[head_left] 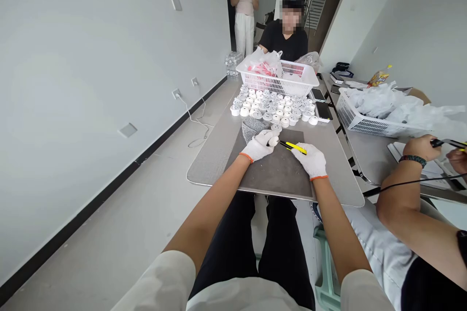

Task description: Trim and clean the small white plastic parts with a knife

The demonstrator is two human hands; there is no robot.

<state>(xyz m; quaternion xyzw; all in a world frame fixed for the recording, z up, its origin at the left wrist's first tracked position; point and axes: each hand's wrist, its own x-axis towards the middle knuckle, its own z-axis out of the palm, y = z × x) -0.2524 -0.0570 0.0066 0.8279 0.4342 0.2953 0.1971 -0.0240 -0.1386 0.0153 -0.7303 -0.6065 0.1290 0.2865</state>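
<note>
White-gloved left hand (258, 146), fingers gripping one small white part (273, 141), right hand (313, 159) closed around one yellow-and-black cutter (297, 147), one grey cloth (251, 129), two white baskets (299, 89) (368, 125), dozens of clustered pieces (270, 108)

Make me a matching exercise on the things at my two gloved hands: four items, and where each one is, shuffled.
Items
1. Yellow-and-black tool
2. White piece nearest that tool's tip
3. Speckled grey fabric
4. Dark mat

Places
A. Bunched up just beyond the left hand
B. Held in the right hand
C. Flat on the table, below both hands
D. Held in the left hand

Right pairs: 1-B, 2-D, 3-A, 4-C
</note>
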